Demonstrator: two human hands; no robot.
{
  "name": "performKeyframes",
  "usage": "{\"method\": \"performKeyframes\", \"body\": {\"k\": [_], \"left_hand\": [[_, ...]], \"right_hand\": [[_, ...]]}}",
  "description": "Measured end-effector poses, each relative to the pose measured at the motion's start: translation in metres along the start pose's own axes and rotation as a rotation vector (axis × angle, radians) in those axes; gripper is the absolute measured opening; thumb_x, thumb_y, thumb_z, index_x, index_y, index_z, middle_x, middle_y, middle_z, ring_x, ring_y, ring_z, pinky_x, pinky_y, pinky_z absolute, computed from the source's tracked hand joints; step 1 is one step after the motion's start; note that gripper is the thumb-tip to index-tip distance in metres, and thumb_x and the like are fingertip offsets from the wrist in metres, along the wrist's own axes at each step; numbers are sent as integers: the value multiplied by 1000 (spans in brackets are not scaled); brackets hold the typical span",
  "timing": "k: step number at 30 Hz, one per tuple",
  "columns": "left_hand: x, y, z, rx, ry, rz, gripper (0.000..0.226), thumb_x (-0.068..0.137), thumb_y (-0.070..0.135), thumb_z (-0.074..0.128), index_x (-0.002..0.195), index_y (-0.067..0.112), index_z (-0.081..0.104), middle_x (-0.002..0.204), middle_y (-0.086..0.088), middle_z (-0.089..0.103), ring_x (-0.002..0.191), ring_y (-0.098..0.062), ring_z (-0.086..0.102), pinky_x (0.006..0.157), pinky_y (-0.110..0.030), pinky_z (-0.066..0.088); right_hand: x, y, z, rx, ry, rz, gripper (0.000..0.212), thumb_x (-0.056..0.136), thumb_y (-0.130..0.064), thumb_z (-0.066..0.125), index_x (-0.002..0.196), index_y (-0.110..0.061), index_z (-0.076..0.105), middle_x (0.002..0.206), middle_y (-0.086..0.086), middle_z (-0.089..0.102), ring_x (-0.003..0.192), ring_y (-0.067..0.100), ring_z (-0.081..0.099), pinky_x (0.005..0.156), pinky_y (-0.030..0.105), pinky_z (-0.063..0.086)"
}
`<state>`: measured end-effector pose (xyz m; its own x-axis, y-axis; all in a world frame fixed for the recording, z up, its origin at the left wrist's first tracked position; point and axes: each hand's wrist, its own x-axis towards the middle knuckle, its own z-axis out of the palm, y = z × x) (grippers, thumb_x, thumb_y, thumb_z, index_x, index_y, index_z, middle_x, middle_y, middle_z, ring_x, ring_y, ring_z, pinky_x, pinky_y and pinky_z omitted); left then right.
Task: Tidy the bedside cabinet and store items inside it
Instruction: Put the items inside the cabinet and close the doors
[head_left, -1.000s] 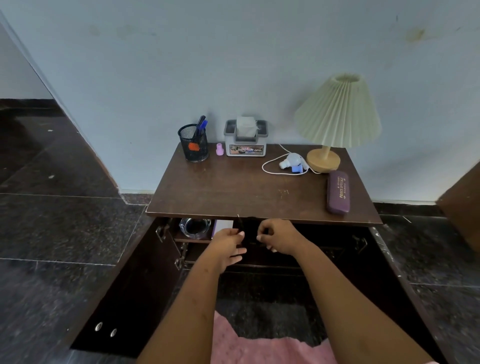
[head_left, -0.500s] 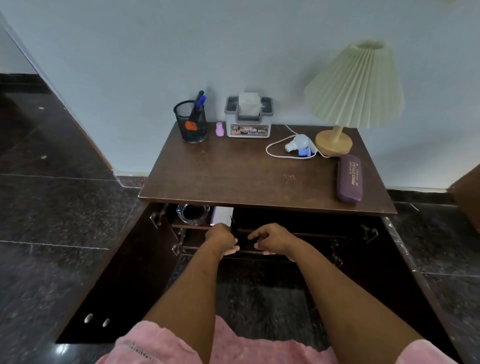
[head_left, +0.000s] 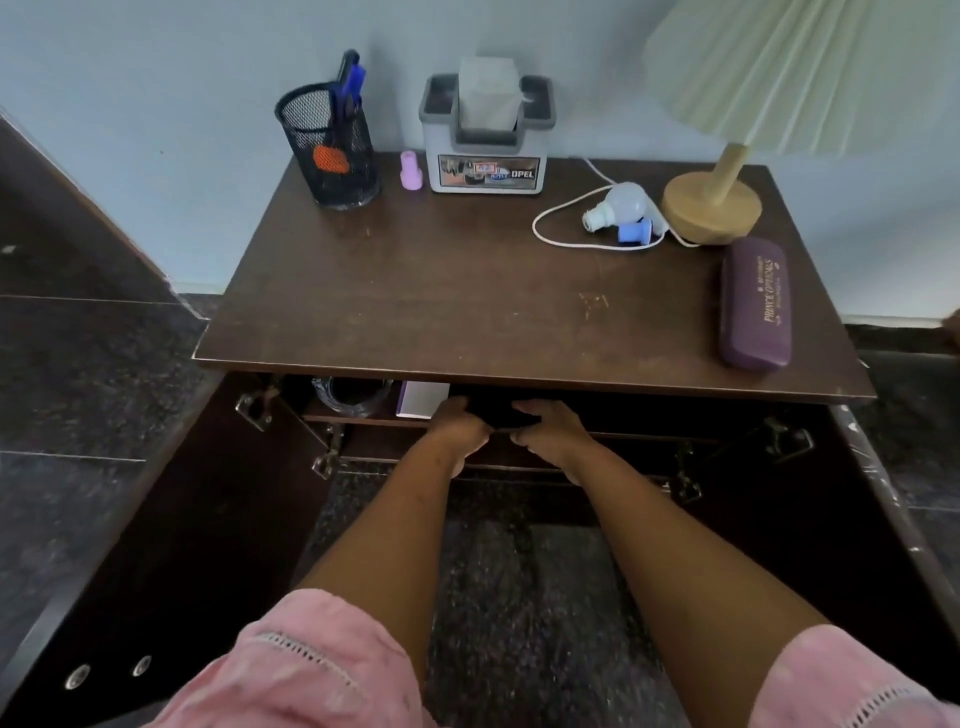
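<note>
As both arms reach up the middle of the frame into the open cabinet, my left hand and right hand each close a narrow grip on a dark item at the shelf, just under the surface. Left of them sit a glass dish and a white box. Farther up stand a purple case, lamp, tissue box and pen holder.

Cabinet top bears pen cup, tissue box, lamp, glasses case.
</note>
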<state>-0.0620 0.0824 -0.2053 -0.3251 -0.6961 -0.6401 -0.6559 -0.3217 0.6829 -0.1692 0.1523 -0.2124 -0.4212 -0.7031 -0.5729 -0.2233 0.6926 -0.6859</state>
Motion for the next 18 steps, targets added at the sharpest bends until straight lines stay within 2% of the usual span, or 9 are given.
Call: {"method": "performKeyframes", "body": {"k": [2, 4, 6, 10, 13, 15, 18], "left_hand": [[5, -1, 3, 28, 37, 31, 34, 90, 3, 52, 125, 4, 55, 119, -11, 61, 87, -19, 53, 72, -27, 42], [8, -3, 3, 6, 61, 37, 36, 90, 1, 51, 126, 6, 55, 121, -12, 61, 88, -19, 57, 68, -25, 42], [9, -5, 3, -26, 71, 41, 41, 90, -2, 49, 129, 8, 53, 125, -12, 60, 102, -24, 58, 75, -27, 42], [6, -4, 3, -12, 58, 33, 37, 94, 5, 46, 130, 11, 52, 124, -9, 59, 96, -20, 53, 77, -28, 40], [1, -4, 1, 25, 99, 91, 43, 93, 0, 42, 133, 12, 51, 129, -12, 58, 111, -29, 56, 87, -33, 47], [-5, -2, -3, 28, 135, 128, 44, 92, -1, 43, 134, 11, 51, 131, -12, 57, 114, -33, 55, 96, -42, 48], [-13, -6, -10, 16, 101, 67, 48, 90, -5, 44, 135, 9, 50, 135, -13, 53, 119, -33, 52, 101, -44, 47]], "right_hand": [[7, -1, 4, 5, -1, -3, 60, 87, -5, 62, 142, -15, 40, 141, 9, 46, 125, 23, 49, 105, 34, 43], [12, -3, 7, 36, -13, -3, 63, 87, -4, 62, 144, -16, 37, 143, 8, 44, 128, 23, 47, 106, 33, 41], [13, -3, 9, 62, -36, -2, 66, 87, -4, 62, 145, -18, 35, 145, 7, 41, 127, 22, 47, 105, 31, 42], [8, -3, 7, 54, -94, 9, 69, 87, -6, 62, 146, -23, 31, 149, 5, 36, 129, 23, 44, 104, 30, 41], [-3, -6, 2, -14, -158, -2, 74, 88, -6, 60, 149, -28, 24, 155, 2, 23, 132, 23, 41, 103, 32, 41], [-12, -9, -3, -91, -182, -15, 78, 88, -3, 58, 150, -30, 18, 157, 1, 18, 128, 23, 46, 101, 35, 45], [-28, -13, -16, -205, -176, -40, 75, 88, -1, 57, 149, -28, 22, 156, 4, 23, 128, 25, 45, 99, 33, 46]]}}
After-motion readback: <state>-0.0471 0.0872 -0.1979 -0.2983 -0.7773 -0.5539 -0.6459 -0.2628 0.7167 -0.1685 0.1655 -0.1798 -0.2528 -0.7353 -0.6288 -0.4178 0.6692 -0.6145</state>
